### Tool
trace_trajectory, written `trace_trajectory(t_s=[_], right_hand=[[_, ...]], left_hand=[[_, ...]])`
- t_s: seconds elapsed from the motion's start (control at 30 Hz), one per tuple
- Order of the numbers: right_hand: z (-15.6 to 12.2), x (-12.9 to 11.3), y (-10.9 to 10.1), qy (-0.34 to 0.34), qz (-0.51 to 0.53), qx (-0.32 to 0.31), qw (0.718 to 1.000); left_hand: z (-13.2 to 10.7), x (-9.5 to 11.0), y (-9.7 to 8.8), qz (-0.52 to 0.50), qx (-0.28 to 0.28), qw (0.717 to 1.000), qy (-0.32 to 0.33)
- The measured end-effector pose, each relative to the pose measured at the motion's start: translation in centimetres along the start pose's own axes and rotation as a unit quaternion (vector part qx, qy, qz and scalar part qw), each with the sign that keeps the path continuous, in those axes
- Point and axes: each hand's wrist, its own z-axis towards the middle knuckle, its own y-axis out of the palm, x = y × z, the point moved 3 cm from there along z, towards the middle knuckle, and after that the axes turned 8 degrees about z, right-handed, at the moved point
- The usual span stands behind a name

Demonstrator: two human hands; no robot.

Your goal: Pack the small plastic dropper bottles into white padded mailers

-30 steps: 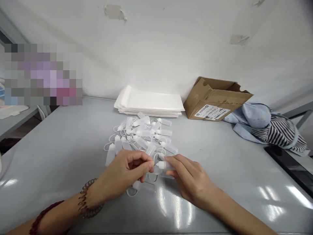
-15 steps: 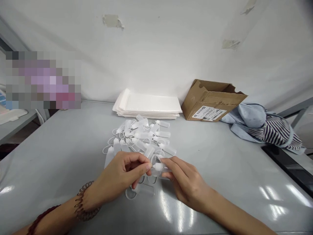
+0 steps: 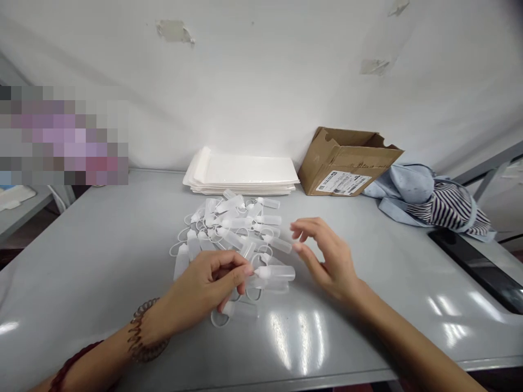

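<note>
My left hand (image 3: 208,286) sits at the front of a heap of small translucent plastic dropper bottles (image 3: 232,231), which have looped cap straps. Its fingertips pinch the pointed white nozzle of one bottle (image 3: 275,273), which points sideways to the right. My right hand (image 3: 327,256) is apart from that bottle, off to its right, with its fingers spread and holding nothing. A loose strap loop (image 3: 220,318) lies below my left hand. Part of the heap is hidden behind my left hand.
The heap lies on a grey table (image 3: 102,256). Behind it are a stack of white padded sheets (image 3: 241,171) and an open cardboard box (image 3: 347,163). Blue and striped cloth (image 3: 425,198) lies to the right, near a black flat panel (image 3: 469,267).
My right hand has let go of the bottle, moved right and opened. The bottle stays at my left fingertips. The whole view has shifted slightly.
</note>
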Motion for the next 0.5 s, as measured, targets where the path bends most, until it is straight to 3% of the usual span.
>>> trace_trajectory(t_s=[0.13, 0.27, 0.5], right_hand=[[1.1, 2.8, 0.0, 0.012, -0.044, 0.006, 0.999], [2.7, 5.3, 1.5, -0.017, -0.048, -0.063, 0.997], [5.3, 7.8, 3.4, -0.031, -0.076, -0.111, 0.99]], left_hand=[[0.0, -0.1, -1.2, 0.001, 0.061, 0.998, 0.012], [0.1, -0.2, -2.4, -0.01, 0.131, 0.991, 0.02], [0.5, -0.4, -2.8, -0.01, 0.185, 0.983, 0.012]])
